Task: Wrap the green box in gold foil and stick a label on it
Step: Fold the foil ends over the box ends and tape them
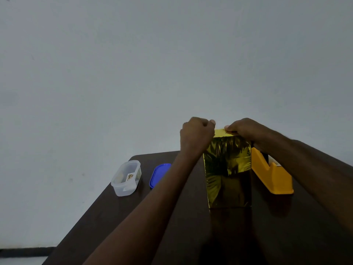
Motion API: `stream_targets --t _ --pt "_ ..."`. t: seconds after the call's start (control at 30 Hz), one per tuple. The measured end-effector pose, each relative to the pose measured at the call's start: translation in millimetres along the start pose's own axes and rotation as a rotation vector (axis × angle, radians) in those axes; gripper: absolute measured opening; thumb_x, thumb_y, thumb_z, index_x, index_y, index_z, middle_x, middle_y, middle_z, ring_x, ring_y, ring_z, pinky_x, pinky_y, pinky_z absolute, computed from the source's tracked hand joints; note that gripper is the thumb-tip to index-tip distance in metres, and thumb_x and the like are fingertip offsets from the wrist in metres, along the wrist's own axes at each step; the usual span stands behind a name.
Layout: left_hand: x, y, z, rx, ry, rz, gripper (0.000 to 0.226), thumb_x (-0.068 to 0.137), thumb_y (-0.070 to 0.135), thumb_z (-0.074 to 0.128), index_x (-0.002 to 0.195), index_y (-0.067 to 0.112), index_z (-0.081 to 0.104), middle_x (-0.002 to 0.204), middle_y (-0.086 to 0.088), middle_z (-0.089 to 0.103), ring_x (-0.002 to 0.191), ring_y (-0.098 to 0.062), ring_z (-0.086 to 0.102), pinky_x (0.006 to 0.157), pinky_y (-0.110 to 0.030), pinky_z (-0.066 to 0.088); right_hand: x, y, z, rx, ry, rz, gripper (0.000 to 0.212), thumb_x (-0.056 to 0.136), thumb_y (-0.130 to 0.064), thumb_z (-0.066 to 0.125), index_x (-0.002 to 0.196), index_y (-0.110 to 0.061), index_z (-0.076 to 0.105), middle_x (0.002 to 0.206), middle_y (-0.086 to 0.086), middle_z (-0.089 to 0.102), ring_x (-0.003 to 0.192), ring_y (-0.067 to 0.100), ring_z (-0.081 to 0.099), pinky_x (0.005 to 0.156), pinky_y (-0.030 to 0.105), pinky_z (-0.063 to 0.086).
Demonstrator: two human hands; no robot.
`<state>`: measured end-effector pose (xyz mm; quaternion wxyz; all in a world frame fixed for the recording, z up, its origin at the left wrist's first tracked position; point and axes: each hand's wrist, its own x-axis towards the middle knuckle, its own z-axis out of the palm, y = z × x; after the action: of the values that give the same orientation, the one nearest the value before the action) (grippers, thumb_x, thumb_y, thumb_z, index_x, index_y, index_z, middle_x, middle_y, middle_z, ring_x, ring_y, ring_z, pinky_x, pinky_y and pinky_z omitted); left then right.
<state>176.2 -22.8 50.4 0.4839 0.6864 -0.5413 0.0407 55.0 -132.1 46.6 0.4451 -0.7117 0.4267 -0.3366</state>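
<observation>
- Standing upright on the dark table (118,217), the box (228,169) is showing only gold foil (221,180) on the faces turned this way; no green is showing, so the side wrapping is looking done and the top end is being closed.
- Both hands are working at that top end: the left hand (196,136) is curling its fingers down over the near-left corner, and the right hand (246,129) is pinching the bright foil flap (221,132) along the top edge, thumb and fingertips closed on it.
- Doing this well is probably meaning creasing the flap hard against the box edge before laying it flat, keeping the left hand bracing so the tall box is not tipping, and pulling gently, since thin foil is likely tearing or wrinkling easily.
- Sitting just beside the box on its right, the yellow tape dispenser (275,178) is staying within easy reach for sealing the fold.
- Lying well apart to the left are a blue lid (158,175) and a clear plastic tub (127,177) holding small printed pieces, possibly the labels.
- Rising behind the table, a plain pale wall (172,64) is filling most of the view, in dim light.
</observation>
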Motion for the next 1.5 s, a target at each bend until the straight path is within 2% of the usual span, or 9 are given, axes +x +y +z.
stream_targets --t 0.1,0.27,0.47,0.63,0.87,1.07,1.3,1.4,1.5 --pt "21 3 0 -0.111 -0.048 -0.145 0.041 0.084 0.043 0.066 0.078 0.003 0.074 0.075 -0.007 0.074 0.079 -0.022 0.069 0.080 -0.037 0.056 1 -1 3 0.006 0.024 0.004 0.039 0.090 -0.033 0.067 0.114 -0.002 0.061 0.107 0.019 0.066 0.100 0.032 0.064 0.091 0.044 0.051" --pt "35 -3 14 -0.104 -0.120 -0.275 0.022 0.068 0.029 0.085 0.078 0.010 0.078 0.083 -0.007 0.075 0.087 -0.022 0.070 0.085 -0.042 0.058 3 -1 5 0.002 0.067 0.011 0.040 0.090 -0.030 0.067 0.115 0.001 0.062 0.111 0.021 0.065 0.103 0.034 0.064 0.099 0.049 0.050" --pt "41 -12 15 -0.145 -0.121 -0.292 0.009 0.076 0.019 0.076 0.082 0.012 0.079 0.082 -0.004 0.075 0.086 -0.020 0.071 0.087 -0.043 0.057 7 -1 6 -0.005 0.057 0.001 0.039 0.094 -0.021 0.063 0.123 0.005 0.059 0.108 0.018 0.064 0.101 0.029 0.063 0.092 0.040 0.050" --pt "43 -7 22 -0.086 -0.163 -0.271 0.044 0.072 0.045 0.080 0.087 0.004 0.075 0.085 -0.008 0.073 0.085 -0.022 0.068 0.078 -0.035 0.056 6 -4 7 -0.071 0.097 0.011 0.045 0.096 -0.027 0.060 0.127 0.005 0.056 0.124 0.025 0.060 0.116 0.038 0.058 0.100 0.042 0.047" --pt "42 -8 19 -0.142 -0.173 -0.281 0.010 0.080 0.014 0.074 0.087 0.010 0.079 0.089 -0.005 0.076 0.092 -0.021 0.070 0.089 -0.042 0.057 5 4 1 0.015 0.041 -0.038 0.032 0.096 -0.003 0.048 0.125 0.007 0.059 0.134 0.024 0.057 0.127 0.038 0.053 0.083 0.032 0.045" --pt "36 -8 5 -0.277 -0.278 -0.226 0.021 0.088 0.028 0.065 0.091 0.011 0.079 0.099 -0.006 0.074 0.094 -0.021 0.067 0.085 -0.036 0.053 3 10 4 -0.111 0.119 -0.137 0.034 0.098 -0.001 0.040 0.125 0.012 0.057 0.133 0.031 0.053 0.126 0.044 0.049 0.104 0.047 0.044" --pt "43 -24 12 -0.178 -0.165 -0.276 0.013 0.070 0.019 0.073 0.073 0.007 0.070 0.071 -0.007 0.064 0.068 -0.018 0.057 0.064 -0.030 0.046 -21 30 25 0.044 0.528 -0.465 0.040 0.094 -0.040 0.040 0.102 -0.010 0.065 0.092 -0.001 0.066 0.089 0.019 0.059 0.077 0.035 0.045" --pt "39 -32 13 -0.252 -0.050 -0.374 0.022 0.081 0.025 0.064 0.078 0.004 0.068 0.072 -0.002 0.064 0.067 -0.020 0.057 0.063 -0.029 0.044 -36 53 37 -0.023 0.508 -0.671 0.033 0.102 -0.038 0.043 0.122 -0.014 0.053 0.093 -0.008 0.061 0.080 0.002 0.058 0.064 0.018 0.047" --pt "30 -37 13 -0.501 -0.037 -0.367 0.048 0.097 0.045 0.040 0.093 0.011 0.073 0.094 -0.004 0.073 0.093 -0.023 0.065 0.083 -0.039 0.052 -41 71 45 -0.071 0.395 -0.702 0.042 0.100 -0.042 0.039 0.130 -0.014 0.044 0.086 -0.014 0.061 0.078 -0.001 0.062 0.058 0.010 0.046"
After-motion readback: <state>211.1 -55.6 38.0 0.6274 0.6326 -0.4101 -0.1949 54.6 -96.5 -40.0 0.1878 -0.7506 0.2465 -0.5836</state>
